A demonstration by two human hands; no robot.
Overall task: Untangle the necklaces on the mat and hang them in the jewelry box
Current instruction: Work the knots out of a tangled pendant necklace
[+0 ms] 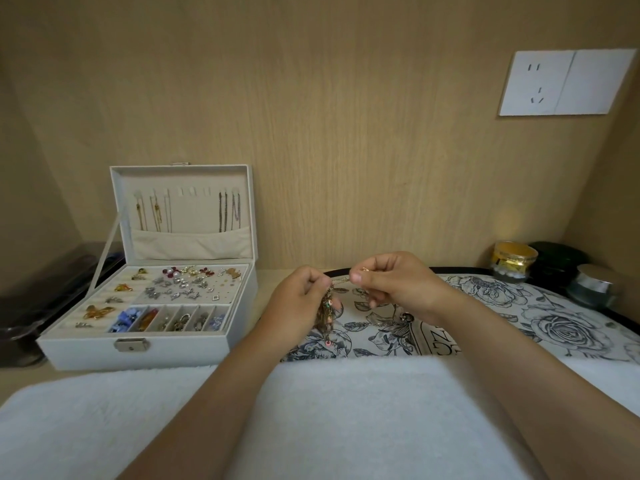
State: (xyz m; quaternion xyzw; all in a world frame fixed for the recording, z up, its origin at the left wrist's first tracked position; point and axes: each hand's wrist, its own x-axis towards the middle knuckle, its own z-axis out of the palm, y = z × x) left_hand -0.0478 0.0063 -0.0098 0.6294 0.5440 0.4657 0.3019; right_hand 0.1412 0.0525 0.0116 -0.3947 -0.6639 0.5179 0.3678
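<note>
My left hand [300,299] and my right hand [394,282] both pinch a thin gold necklace [341,280] stretched between them above the floral mat [519,317]. A tangled bunch of chain with small coloured beads [326,315] hangs down from my left fingers. Another chain [388,322] lies on the mat under my right hand. The white jewelry box [138,351] stands open at the left. Several necklaces [156,213] hang from hooks inside its raised lid; the middle hooks are bare.
A white towel [311,410] covers the near part of the surface. Three jars stand at the back right: gold-lidded [514,261], dark [554,261] and silver-lidded [594,285]. A dark case [41,296] lies left of the box. A wall socket [561,83] sits up right.
</note>
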